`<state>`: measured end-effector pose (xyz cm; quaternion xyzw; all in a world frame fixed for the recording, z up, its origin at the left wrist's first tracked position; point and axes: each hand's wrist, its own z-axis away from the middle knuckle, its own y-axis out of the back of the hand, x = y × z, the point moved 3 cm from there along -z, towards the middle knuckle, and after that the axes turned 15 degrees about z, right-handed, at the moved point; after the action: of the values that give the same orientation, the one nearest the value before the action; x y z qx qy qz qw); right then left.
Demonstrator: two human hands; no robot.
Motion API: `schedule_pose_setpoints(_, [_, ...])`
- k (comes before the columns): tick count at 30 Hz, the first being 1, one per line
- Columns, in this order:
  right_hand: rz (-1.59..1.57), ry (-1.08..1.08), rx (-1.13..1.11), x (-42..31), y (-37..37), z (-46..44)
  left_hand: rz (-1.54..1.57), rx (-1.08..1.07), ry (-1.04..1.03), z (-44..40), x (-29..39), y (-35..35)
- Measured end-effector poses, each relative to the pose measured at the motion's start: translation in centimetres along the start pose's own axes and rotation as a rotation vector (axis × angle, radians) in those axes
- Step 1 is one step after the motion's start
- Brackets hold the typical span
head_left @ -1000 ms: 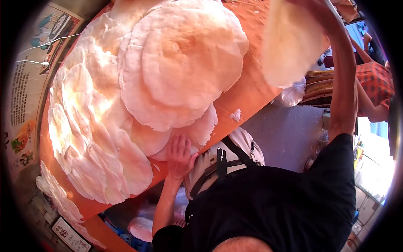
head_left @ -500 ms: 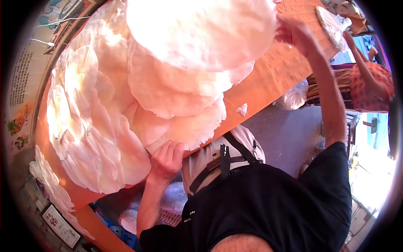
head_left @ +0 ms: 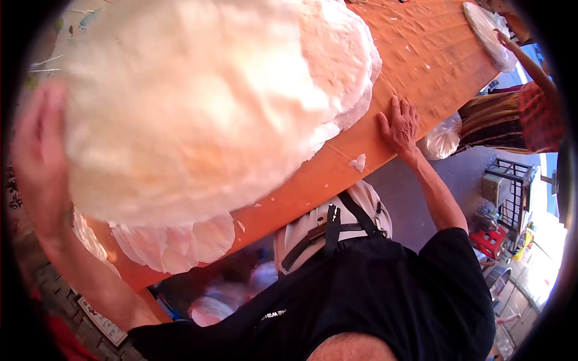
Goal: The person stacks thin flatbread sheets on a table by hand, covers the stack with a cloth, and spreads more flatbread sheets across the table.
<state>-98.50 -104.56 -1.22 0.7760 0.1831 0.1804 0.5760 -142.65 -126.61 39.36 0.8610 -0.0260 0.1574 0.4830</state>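
Note:
A very large, thin round flatbread, pale with faint browned patches, fills the upper left, its near edge blurred. At its left rim is my left hand, smeared by motion, its fingers closed against the edge; the fingertips are partly unclear. Beneath and behind it lie more flatbreads, with a stack showing at the right and drooping sheets at the table's front edge. My right hand rests palm down on the orange table, fingers spread, holding nothing. A torn scrap of bread lies nearby.
Another person's hand touches a wrapped flatbread stack at the table's far right. A plastic bag hangs by the table edge. A beige bag with dark straps is at my waist. A black rack stands right.
My left hand has moved from the pile's front edge out to the far left. The large flatbread has come left and nearer. My right hand has come down flat onto the table.

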Motion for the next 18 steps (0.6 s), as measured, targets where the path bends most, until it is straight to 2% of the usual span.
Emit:
schedule_pose_setpoints(3, [-0.016,-0.005,0.018,-0.1,0.3,0.0,-0.014,-0.073,-0.395,-6.2,6.3,-0.8])
schedule_pose_setpoints(5, [-0.019,-0.012,0.015,0.0,0.4,0.3,0.117,-0.033,-0.423,-5.0,5.4,-2.4])
schedule_pose_setpoints(8, [-0.023,-0.017,0.011,0.2,0.3,0.5,-0.086,-0.074,-0.556,-0.1,8.2,-9.4])
schedule_pose_setpoints(9, [-0.028,-0.017,0.009,0.1,0.5,0.5,0.047,-0.165,-0.602,2.0,8.5,-12.8])
schedule_pose_setpoints(12, [-0.060,0.037,-0.015,0.8,0.7,-0.1,0.138,-0.472,-0.499,8.4,9.0,-23.2])
schedule_pose_setpoints(14, [-0.151,0.093,-0.009,2.3,0.5,-0.8,0.242,-0.702,-0.270,13.4,8.5,-28.3])
schedule_pose_setpoints(17, [-0.323,-0.049,-0.117,2.1,4.0,-4.2,0.380,-0.647,-0.187,17.9,8.4,-30.1])
schedule_pose_setpoints(18, [-0.295,0.016,-0.060,0.4,6.8,-6.2,0.417,-0.601,-0.128,18.2,8.2,-29.9])
